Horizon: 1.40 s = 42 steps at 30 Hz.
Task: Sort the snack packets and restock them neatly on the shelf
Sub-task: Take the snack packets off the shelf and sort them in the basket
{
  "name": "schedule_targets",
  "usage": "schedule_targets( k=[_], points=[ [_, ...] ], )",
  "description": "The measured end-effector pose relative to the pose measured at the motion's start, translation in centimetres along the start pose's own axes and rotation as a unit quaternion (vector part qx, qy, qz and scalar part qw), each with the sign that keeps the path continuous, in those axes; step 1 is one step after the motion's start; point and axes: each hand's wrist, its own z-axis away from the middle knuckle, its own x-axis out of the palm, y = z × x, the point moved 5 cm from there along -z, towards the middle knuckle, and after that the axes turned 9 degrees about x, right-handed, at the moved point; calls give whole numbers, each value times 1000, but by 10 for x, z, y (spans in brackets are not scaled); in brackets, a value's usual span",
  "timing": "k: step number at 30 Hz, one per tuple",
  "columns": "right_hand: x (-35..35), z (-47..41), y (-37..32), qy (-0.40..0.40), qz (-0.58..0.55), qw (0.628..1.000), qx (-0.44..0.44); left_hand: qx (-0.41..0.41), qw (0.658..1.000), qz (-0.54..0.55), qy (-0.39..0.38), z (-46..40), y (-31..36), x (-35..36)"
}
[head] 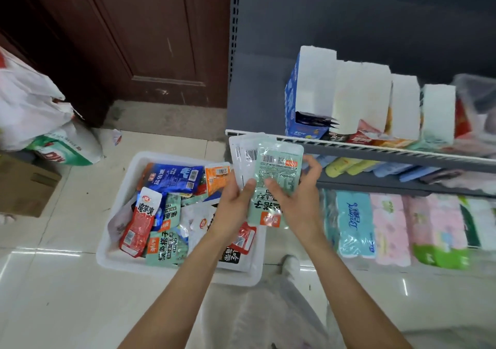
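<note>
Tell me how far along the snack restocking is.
Done: some packets already stand in the display boxes on the shelf. In hand: the left hand and right hand together hold a fanned stack of pale green packets. Left: the white tray on the floor holds many mixed, unsorted packets.

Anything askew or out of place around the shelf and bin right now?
Yes. The white bin holds a jumble of mixed packets lying at all angles, unsorted. On the floor by the door lies a stray scrap of wrapper. The left hand and right hand hold a fanned stack of pale green packets.
</note>
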Motion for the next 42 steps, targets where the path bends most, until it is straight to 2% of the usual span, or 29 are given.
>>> schedule_targets(
  k=[3,5,7,9,11,12,13,16,19,24,26,27,28,30,32,33,35,37,39,42],
  points=[
    [-30,-2,5,41,34,999,-6,40,996,-77,12,-4,-1,27],
    [-59,-2,8,92,101,990,-28,54,992,-113,25,-8,-5,51],
    [-95,-4,10,128,168,971,-111,53,990,-128,38,-11,-11,77],
    [-124,-9,18,72,264,938,-212,45,988,-139,49,-18,-17,105],
    [-147,-16,36,-17,388,873,-295,35,989,-133,60,-24,-21,138],
    [-160,-20,44,-30,419,848,-323,33,990,-126,58,-27,-23,157],
    [-176,-25,51,-20,420,841,-340,32,991,-116,50,-29,-24,178],
    [-234,-42,53,39,350,861,-367,13,998,-48,27,-32,-26,238],
    [-288,-61,47,44,317,859,-399,-32,999,27,7,-38,-30,286],
    [-359,-96,45,-36,277,878,-389,-39,999,-2,23,-54,-37,341],
    [-391,-107,38,-14,155,935,-320,-21,998,-30,50,-60,-35,353],
    [-411,-116,35,22,45,970,-236,-8,997,-44,70,-65,-33,355],
    [-428,-128,38,55,-87,985,-140,4,995,-53,86,-70,-30,355],
    [-452,-155,54,96,-279,955,20,17,993,-63,101,-80,-22,355],
    [-458,-181,64,93,-312,940,101,21,991,-81,102,-88,-17,355],
    [-457,-194,66,91,-291,946,109,21,991,-88,102,-91,-15,356],
    [-450,-216,66,86,-205,973,66,24,990,-98,101,-96,-12,359],
    [-440,-230,58,94,-32,993,-64,27,988,-108,107,-101,-12,361],
    [-425,-236,51,99,141,962,-213,30,987,-115,110,-107,-11,364],
    [-410,-242,56,103,318,893,-302,36,984,-131,114,-116,-10,365]
  ],
)
